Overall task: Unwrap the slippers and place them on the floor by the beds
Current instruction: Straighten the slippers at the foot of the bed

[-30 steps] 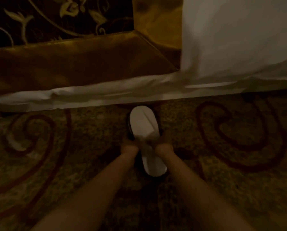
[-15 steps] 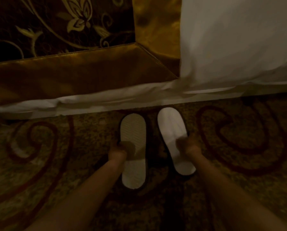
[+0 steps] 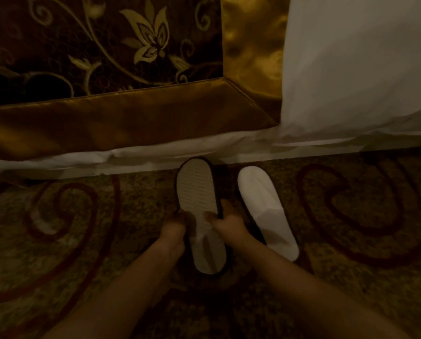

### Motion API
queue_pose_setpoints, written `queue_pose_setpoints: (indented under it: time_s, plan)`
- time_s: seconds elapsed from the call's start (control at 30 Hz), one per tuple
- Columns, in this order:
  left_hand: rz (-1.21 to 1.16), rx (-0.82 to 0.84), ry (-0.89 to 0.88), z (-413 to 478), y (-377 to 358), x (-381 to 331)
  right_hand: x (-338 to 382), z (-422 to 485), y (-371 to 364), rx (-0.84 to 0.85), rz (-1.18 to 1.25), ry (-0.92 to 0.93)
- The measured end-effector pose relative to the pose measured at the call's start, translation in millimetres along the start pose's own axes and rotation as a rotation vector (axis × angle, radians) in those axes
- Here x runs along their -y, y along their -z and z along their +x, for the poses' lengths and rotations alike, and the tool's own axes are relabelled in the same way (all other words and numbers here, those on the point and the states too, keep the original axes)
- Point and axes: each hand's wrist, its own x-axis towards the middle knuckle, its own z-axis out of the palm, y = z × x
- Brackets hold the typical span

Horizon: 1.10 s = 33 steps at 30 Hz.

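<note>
Nearest, two bare forearms reaching forward over the patterned carpet (image 3: 65, 245), one from each lower corner. Between them the left slipper (image 3: 200, 214), taken as landmark: white, dark-edged, long axis running away from the person, far rounded end pointing at the bed and slightly to the left. Ridged sole facing up on its far half; a folded white part on its near half. Not clear whether lying on the carpet or lifted a little.

Left hand (image 3: 174, 232) closed on the left edge of this slipper near the middle, thumb on top. Right hand (image 3: 229, 225) gripping the right edge at the same place, fingers curled over the dark rim. Both hands pinching the same slipper, not spread.

Just right of the landmark, not touching it, the right slipper (image 3: 268, 211), flat on the carpet with smooth white top up, long axis nearly parallel, far end toward the bed, near end turned a little outward to the right.

Beyond the far end of the landmark, very close, the white sheet hem (image 3: 155, 156) of the bed. Above it a gold satin band (image 3: 121, 121), then dark floral cloth (image 3: 106, 45). Far right of the landmark, a white duvet (image 3: 361, 64) hanging down to the carpet.
</note>
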Motion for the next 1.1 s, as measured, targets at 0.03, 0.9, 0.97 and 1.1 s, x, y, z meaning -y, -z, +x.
queue_pose_setpoints:
  time_s: [0.03, 0.9, 0.97, 1.1]
  plan:
    - [-0.056, 0.028, 0.017, -2.3, 3.8, -4.4, 0.9, 4.0, 4.5, 0.014, 0.003, -0.016]
    - [0.394, -0.015, -0.282, 20.8, 79.2, 2.6, 25.0, 19.3, -64.9, 0.037, -0.248, -0.049]
    - [0.550, -0.023, -0.351, 24.4, 80.9, 7.9, 17.2, 21.9, -73.4, 0.003, -0.361, -0.079]
    - [0.871, -0.013, -0.307, 30.3, 88.0, 18.7, -5.8, 19.2, -83.6, 0.031, -0.590, -0.023]
